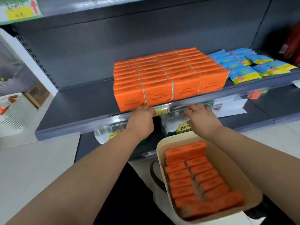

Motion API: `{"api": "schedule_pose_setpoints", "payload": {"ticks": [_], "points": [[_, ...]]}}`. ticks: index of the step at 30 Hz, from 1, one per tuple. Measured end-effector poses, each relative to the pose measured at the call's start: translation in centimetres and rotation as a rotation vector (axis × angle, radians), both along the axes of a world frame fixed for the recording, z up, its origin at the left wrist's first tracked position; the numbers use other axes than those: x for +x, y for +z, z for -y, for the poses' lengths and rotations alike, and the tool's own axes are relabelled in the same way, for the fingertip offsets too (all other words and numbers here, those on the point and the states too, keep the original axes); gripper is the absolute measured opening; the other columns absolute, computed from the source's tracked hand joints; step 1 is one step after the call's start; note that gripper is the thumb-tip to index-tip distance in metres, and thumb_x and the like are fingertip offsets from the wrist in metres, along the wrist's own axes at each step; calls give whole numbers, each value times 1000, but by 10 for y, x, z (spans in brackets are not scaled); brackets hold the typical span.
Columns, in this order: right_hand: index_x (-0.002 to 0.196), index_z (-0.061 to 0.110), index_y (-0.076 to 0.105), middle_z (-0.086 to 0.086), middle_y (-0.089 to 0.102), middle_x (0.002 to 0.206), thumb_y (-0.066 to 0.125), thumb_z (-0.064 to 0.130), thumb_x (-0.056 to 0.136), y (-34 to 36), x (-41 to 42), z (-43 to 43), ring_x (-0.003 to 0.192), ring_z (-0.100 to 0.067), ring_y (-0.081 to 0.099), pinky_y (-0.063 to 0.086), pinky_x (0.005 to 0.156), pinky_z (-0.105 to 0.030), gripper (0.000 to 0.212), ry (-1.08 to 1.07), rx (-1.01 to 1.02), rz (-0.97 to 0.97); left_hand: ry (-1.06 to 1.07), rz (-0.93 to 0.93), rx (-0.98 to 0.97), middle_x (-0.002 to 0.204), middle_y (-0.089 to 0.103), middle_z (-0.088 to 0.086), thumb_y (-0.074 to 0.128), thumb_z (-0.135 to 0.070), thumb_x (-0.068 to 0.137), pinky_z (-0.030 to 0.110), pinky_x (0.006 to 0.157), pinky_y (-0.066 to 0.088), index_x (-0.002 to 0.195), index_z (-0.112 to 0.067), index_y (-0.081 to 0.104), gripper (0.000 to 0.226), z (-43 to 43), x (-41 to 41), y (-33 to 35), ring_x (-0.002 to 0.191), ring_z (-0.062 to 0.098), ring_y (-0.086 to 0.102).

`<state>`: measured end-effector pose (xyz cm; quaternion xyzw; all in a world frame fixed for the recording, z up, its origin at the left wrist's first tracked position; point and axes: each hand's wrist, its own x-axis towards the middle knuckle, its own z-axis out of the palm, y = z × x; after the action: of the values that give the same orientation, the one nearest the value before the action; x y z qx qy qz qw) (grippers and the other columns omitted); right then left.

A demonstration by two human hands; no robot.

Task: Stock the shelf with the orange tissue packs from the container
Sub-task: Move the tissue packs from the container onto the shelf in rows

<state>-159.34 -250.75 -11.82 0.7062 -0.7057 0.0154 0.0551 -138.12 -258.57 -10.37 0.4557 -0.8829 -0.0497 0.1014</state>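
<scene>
Both arms stretched forward to the front edge of the dark grey shelf. Left hand at the shelf lip, fingers curled over the edge just below the front-left corner of the block of orange tissue packs, touching or nearly touching the lowest pack there; gripping nothing that can be seen. Right hand a little to the right of it, also at the lip, palm down, fingers spread and loose, empty.

Block of orange packs standing on the shelf in four columns and several rows deep, packed tightly side by side, front faces flush with the shelf edge. Blue and yellow snack packets lying right of the block, just beside its right column, some tilted. Much bare shelf surface left of the block.

Cream-coloured container below the shelf and in front of it, under the right forearm. More orange tissue packs inside, standing on edge in two rows, filling the left and near part; bare cream wall on its right side. Clear water bottles with yellow labels on the lower level under the shelf lip, blurred. Small price tag on the lip between the two hands.
</scene>
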Motion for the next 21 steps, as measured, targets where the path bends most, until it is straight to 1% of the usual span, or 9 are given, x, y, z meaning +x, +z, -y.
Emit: {"api": "schedule_pose_setpoints", "payload": {"ticks": [3, 6, 8, 11, 14, 17, 18, 21], "points": [[130, 24, 50, -2, 45, 131, 50, 21, 95, -25, -28, -27, 125, -24, 37, 33, 99, -39, 35, -73, 97, 22, -39, 19, 92, 122, 55, 5, 51, -2, 85, 42, 89, 48, 119, -16, 56, 37, -15, -23, -26, 118, 25, 46], [127, 29, 52, 1, 45, 131, 51, 23, 93, -55, -44, -54, 127, -21, 36, 31, 100, -37, 34, -141, 185, 83, -78, 71, 175, 121, 55, 4, 50, -3, 86, 42, 85, 49, 120, -17, 55, 37, -31, -49, -52, 113, 24, 47], [123, 33, 52, 3, 46, 128, 48, 29, 93, -78, -50, -73, 126, -20, 37, 31, 102, -37, 31, -154, 222, 100, -101, 110, 234, 122, 55, 4, 51, -5, 87, 41, 88, 49, 122, -17, 54, 37, -42, -63, -72, 115, 23, 46], [125, 30, 48, 0, 45, 126, 45, 35, 94, -110, -57, -101, 128, -24, 38, 30, 107, -41, 32, -132, 329, 92, -148, 168, 290, 123, 55, 4, 50, -11, 87, 37, 95, 45, 121, -18, 55, 35, -62, -82, -100, 118, 24, 48], [127, 27, 48, -1, 44, 128, 51, 31, 92, -130, -59, -125, 126, -24, 38, 35, 100, -38, 35, -129, 478, 57, -171, 210, 392, 123, 54, 7, 50, -17, 87, 38, 96, 44, 117, -17, 55, 31, -83, -96, -123, 119, 27, 47], [127, 27, 50, 0, 43, 130, 60, 29, 86, -146, -61, -143, 124, -22, 40, 36, 98, -38, 42, -118, 629, 71, -215, 245, 466, 124, 53, 8, 48, -16, 87, 39, 96, 44, 119, -16, 55, 33, -103, -104, -144, 120, 29, 47], [127, 27, 50, 0, 44, 130, 60, 26, 86, -151, -63, -147, 124, -22, 40, 36, 98, -37, 42, -110, 657, 70, -233, 257, 490, 124, 53, 9, 48, -14, 86, 39, 96, 45, 119, -15, 55, 34, -109, -105, -151, 120, 29, 48], [129, 22, 48, -2, 44, 134, 52, 14, 89, -166, -65, -153, 126, -23, 39, 36, 100, -37, 41, -97, 705, 71, -271, 305, 536, 127, 52, 11, 49, -9, 85, 35, 95, 42, 124, -12, 51, 38, -123, -106, -164, 120, 31, 48]]}}
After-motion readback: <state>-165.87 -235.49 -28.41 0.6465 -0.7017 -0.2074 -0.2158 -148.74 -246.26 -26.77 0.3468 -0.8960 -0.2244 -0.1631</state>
